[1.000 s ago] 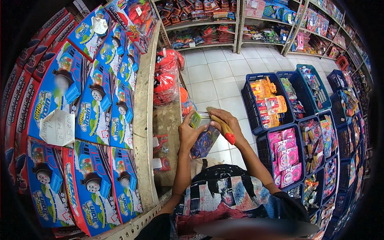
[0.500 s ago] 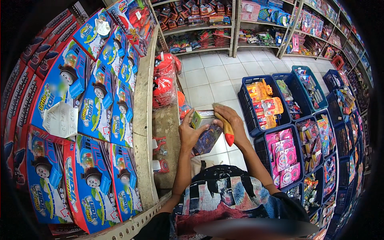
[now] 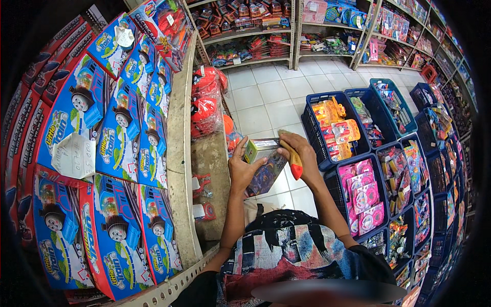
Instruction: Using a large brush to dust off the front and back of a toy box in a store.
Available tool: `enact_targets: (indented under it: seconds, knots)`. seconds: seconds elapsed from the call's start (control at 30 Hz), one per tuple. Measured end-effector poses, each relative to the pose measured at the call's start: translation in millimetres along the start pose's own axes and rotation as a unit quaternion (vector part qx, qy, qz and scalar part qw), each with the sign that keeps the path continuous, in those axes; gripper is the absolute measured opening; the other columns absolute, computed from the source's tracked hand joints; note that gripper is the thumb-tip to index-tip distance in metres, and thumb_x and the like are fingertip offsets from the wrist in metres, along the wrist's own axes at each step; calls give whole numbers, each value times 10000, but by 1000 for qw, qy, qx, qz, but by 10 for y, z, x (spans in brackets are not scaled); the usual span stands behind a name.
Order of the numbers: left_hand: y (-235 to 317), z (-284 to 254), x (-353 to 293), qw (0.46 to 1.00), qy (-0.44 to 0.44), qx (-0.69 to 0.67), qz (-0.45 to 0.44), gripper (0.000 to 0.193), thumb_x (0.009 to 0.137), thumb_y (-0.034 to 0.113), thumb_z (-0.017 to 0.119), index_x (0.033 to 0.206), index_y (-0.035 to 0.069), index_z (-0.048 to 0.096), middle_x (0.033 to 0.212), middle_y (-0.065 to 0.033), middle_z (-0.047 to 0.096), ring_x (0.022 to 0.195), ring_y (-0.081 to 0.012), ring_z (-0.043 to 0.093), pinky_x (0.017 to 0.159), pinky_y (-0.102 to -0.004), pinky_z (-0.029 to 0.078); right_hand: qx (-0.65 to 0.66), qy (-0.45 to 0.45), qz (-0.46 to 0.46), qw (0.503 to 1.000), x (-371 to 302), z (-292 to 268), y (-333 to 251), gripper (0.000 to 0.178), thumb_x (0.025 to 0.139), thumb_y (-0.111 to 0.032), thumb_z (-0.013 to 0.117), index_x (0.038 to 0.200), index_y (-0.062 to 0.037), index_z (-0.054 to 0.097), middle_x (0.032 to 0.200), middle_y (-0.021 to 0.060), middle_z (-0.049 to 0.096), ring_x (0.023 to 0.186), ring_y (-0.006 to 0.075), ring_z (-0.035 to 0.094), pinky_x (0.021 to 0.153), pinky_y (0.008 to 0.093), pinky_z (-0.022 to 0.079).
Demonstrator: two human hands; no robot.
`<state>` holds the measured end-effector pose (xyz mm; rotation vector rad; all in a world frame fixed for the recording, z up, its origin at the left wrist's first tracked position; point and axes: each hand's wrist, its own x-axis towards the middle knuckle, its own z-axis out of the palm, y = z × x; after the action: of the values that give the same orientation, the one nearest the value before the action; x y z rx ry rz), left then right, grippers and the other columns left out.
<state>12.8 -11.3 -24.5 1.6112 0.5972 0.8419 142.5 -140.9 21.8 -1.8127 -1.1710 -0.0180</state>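
Note:
In front of my body is a small carton point(image 3: 267, 175) with a dark printed face, a yellow-green side and a pale label on its upper edge. My left hand point(image 3: 242, 168) grips it at the left, thumb across the printed face. At the carton's upper right, my right hand point(image 3: 300, 148) is closed around a paintbrush point(image 3: 294, 162) with a yellow handle and a red end. The handle end points down toward me, and pale bristles show by the fingers at the carton's top edge. Part of the brush is hidden by the right hand.
Blue toy-train boxes point(image 3: 120, 135) are stacked on the left shelf, with a handwritten paper point(image 3: 74, 156) on them. Red plush-like items in plastic point(image 3: 206, 102) hang beside the shelf. Blue baskets point(image 3: 327, 165) of packaged toys fill the right. Stocked shelves point(image 3: 250, 64) stand beyond the white-tiled floor point(image 3: 271, 92).
The carton has tilted slightly, so its labelled upper edge shows more. My right hand and the brush have shifted a little to the right. Both grips stay the same.

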Motion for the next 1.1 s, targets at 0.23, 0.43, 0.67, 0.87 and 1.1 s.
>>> enact_targets:
  seconds: [0.23,0.43,0.67,0.87,1.1]
  knots:
    - [22,-12,0,999,4,33,24,759,614,62,825,1274,-14,459,1023,-191,652,918,-209,646,820,-306,509,2,4,27,1000,-25,15,-35,388,786,-278,686,1071,-19,638,1131,159,621,1075,323,562,923,391,437]
    - [71,-11,-1,1000,5,25,13,756,611,53,821,1274,-15,464,1025,-191,652,911,-210,645,816,-306,509,-10,-4,16,1000,-18,-19,-19,374,786,-265,682,1069,-24,641,1132,146,622,1067,318,561,922,396,432]
    - [78,-25,5,999,7,19,32,749,621,38,812,1280,-17,460,1017,-181,654,906,-203,645,813,-300,507,-34,14,17,999,0,14,9,371,780,-250,692,1069,-23,641,1122,154,623,1055,319,570,912,393,438]
    - [138,-38,8,1000,-2,-6,5,748,632,14,801,1287,-44,443,1051,-184,639,935,-202,630,831,-298,499,52,-10,30,998,-2,0,-4,380,778,-251,695,1075,-21,640,1121,149,625,1055,318,570,915,394,437]
    - [114,-41,10,998,5,-43,42,744,642,7,794,1289,-61,432,1061,-184,632,951,-200,622,847,-301,493,-94,26,2,995,1,-6,24,368,780,-250,692,1077,-39,647,1133,121,626,1077,306,548,941,391,412]
